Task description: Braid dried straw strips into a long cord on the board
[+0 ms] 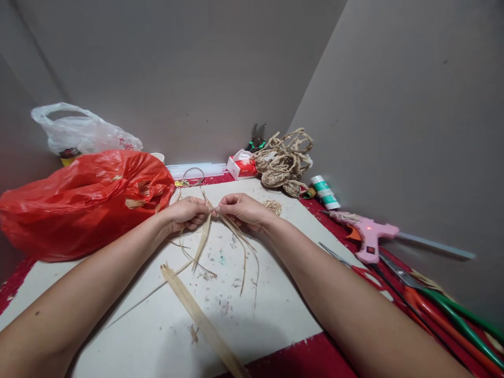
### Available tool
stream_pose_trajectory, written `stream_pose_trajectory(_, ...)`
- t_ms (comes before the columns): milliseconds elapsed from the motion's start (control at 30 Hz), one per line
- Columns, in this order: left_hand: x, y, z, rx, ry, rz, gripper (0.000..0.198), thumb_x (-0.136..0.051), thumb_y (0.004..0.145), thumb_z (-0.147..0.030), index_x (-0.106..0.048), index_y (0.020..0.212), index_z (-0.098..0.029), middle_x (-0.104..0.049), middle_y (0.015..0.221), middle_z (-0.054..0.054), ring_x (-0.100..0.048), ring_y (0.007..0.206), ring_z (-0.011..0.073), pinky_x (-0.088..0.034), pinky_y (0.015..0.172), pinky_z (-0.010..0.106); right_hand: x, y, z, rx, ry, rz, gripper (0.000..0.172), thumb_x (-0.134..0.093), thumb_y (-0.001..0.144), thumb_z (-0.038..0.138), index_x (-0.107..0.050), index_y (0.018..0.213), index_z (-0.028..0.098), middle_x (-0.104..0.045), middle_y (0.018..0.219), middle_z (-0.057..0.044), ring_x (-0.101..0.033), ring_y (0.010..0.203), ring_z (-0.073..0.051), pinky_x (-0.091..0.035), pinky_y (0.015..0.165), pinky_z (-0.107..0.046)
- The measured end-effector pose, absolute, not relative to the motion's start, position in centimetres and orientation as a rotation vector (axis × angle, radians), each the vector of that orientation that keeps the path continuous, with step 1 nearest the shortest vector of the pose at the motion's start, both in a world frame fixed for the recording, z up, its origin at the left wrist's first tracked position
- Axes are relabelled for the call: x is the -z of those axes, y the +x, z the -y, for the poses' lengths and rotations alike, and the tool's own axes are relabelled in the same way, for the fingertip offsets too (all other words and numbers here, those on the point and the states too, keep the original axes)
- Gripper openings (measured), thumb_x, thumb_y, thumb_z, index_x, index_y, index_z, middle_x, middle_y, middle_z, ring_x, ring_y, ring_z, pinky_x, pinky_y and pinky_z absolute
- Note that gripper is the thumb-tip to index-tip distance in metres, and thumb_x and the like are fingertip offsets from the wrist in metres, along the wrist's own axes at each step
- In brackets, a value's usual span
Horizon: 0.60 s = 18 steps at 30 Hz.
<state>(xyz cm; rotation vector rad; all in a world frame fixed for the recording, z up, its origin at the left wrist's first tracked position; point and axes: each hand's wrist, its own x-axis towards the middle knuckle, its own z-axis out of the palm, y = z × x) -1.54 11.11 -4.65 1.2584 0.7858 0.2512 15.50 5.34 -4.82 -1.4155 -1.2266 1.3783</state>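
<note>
My left grip (192, 212) and right grip (242, 210) pinch dry strips (202, 244) mid-frame. Frame left, pale fibre (136, 203) shows inside a red bag (84, 205); upper centre, tissue (242, 155) tops a box (247, 168).

One camera: head-worn, yours. Faces forward and down over the bench (293, 359). Range: near; your left forearm (106, 286) and right forearm (334, 286) run in from the lower corners, left hand (189, 212) and right hand (244, 210) near mid-frame. Upper background: grey walls (177, 63), meeting at a corner right of centre.
</note>
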Motion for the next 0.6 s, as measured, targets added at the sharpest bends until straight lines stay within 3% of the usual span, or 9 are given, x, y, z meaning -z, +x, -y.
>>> stream_pose_trajectory(133,4.8,-1.5,-11.1,-0.267,1.27,-0.78,0.009,-0.056,0.076,-0.019,-0.056,0.069,-0.013,-0.024,0.046,-0.008,-0.016,0.036,0.0016,-0.011,0.035,0.016,4.5,14.9,-5.1,-1.397,-1.448,1.138,0.016,-0.059,0.069,0.016,-0.049,0.058,0.015,-0.034,0.037,0.009,-0.023,0.031,-0.002,-0.013,0.032,-0.016)
stream_pose_trajectory(400,4.9,-1.3,-10.8,-0.298,1.284,-0.813,0.015,-0.052,0.073,-0.014,-0.047,0.06,-0.015,-0.024,0.044,-0.008,-0.017,0.035,0.0016,-0.009,0.035,0.017,4.8,14.3,-5.1,-1.454,-1.517,1.127,0.019,-0.054,0.073,0.017,-0.053,0.055,0.013,-0.051,0.044,0.001,-0.031,0.03,-0.003,-0.016,0.029,-0.017)
stream_pose_trajectory(600,4.9,-1.3,-10.8,-0.291,1.267,-0.813,0.016,-0.054,0.071,-0.015,-0.044,0.058,-0.016,-0.025,0.045,-0.009,-0.017,0.034,0.0015,-0.008,0.035,0.017,4.5,13.9,-4.7,-1.403,-1.567,1.198,0.024,-0.05,0.075,0.013,-0.05,0.051,0.014,-0.047,0.039,0.002,-0.029,0.028,-0.003,-0.017,0.029,-0.017)
